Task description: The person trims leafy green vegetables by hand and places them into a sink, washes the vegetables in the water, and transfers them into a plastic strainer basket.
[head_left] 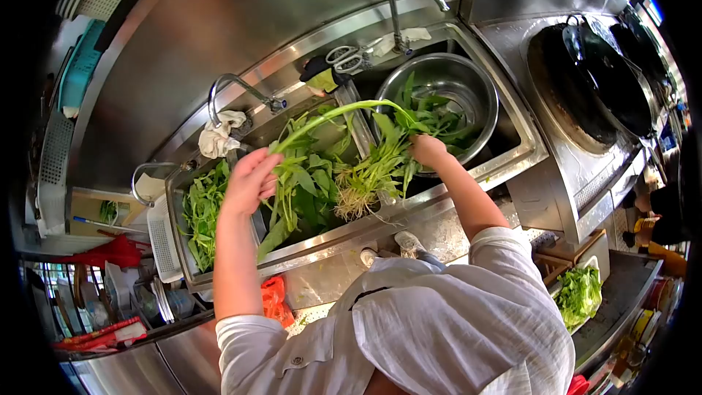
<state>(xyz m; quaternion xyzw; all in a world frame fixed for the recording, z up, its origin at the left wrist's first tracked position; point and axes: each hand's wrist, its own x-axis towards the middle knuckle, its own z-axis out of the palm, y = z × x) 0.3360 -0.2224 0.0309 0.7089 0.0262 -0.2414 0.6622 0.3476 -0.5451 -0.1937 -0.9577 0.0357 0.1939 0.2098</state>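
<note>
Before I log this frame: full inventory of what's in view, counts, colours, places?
sink: one, steel, centre
leafy greens: several bunches, green, in and over sink
stalk: one, pale green, raised above sink
metal bowl: one, silver, sink's right end
faucets: at least two, silver, behind sink
scissors: one pair, grey, back ledge
cloth: one, white, near left faucet
wok: at least one, black, far right
red bag: one, below sink
lettuce: light green, lower right
cluttered edges: not countable
shoes: two, pale, floor
shirt: one, whitish, bottom centre
left hand: one, bare, on stalk
right hand: one, bare, on greens by bowl
</note>
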